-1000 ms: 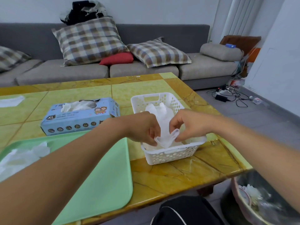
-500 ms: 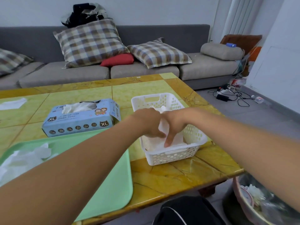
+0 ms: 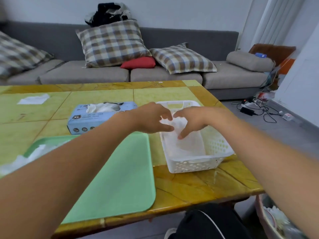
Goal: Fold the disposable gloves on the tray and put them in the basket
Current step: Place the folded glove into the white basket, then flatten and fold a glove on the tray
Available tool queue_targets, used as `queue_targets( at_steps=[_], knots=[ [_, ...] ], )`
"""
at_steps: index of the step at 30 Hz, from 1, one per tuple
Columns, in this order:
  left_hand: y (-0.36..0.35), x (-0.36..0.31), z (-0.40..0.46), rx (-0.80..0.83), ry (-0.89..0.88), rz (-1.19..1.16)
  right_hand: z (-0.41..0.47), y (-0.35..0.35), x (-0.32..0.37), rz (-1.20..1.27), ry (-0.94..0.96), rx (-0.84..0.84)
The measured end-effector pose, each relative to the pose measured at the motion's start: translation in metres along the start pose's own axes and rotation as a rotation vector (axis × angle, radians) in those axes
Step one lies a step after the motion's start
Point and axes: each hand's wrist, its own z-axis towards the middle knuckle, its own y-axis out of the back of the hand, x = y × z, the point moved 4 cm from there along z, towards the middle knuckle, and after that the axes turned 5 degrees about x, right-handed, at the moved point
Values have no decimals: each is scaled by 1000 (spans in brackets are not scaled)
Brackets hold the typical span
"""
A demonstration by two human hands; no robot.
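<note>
Disposable gloves (image 3: 185, 144): one folded piece down inside the white basket (image 3: 217, 150), more loose ones piled at the far left of the green tray (image 3: 112, 178). Both hands over the basket's back half. Left hand (image 3: 151, 118) hovering with fingers loosely spread, gripping nothing as far as visible. Right hand (image 3: 191, 119) fingers extended down, tips pressing the folded glove flat against the basket floor, not curled round it.

Looks like the tuck-in step, nearly done for this one. Best bet: press flat and even so the fold doesn't spring open, then lift straight up so thin plastic doesn't cling to the fingers and come back out. Worth keeping the piece toward one wall to leave room for the rest.

Room-wise: basket sits just beside the tray's right edge, near the table's (image 3: 198, 187) right side, so no hard shoving sideways. Glove box (image 3: 96, 116) just behind the tray, close to the left wrist. Plenty of bare tray between the arms for the next fold.
</note>
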Motion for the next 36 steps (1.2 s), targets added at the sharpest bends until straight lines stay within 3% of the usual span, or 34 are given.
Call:
queue_targets(
  at_steps=[3, 5, 7, 10, 12, 20, 23, 27, 33, 36],
  knots=[
    [24, 64, -61, -203, 106, -219, -17, 33, 49, 93, 142, -294],
    [25, 110, -99, -260, 241, -247, -17, 37, 99, 283, 300, -397],
    [19, 149, -137, -275, 389, -211, -6, 25, 155, 367, 397, -333],
    [0, 191, -196, -286, 580, -239, 22, -9, 218, 292, 446, -265],
    [-17, 207, -226, -200, 659, -221, 38, -29, 243, 264, 449, -269],
    [-55, 232, -242, 14, 716, -109, 64, -61, 291, 403, 548, -80],
    [-49, 243, -239, -73, 691, -103, 63, -64, 303, 418, 568, -151],
    [-49, 251, -245, -210, 728, -379, 48, -59, 322, 479, 639, -293],
    [-54, 258, -256, -288, 802, -689, 51, -79, 354, 112, 658, -266],
    [-52, 265, -260, -369, 861, -626, 44, -67, 339, 86, 684, -77]
  ],
)
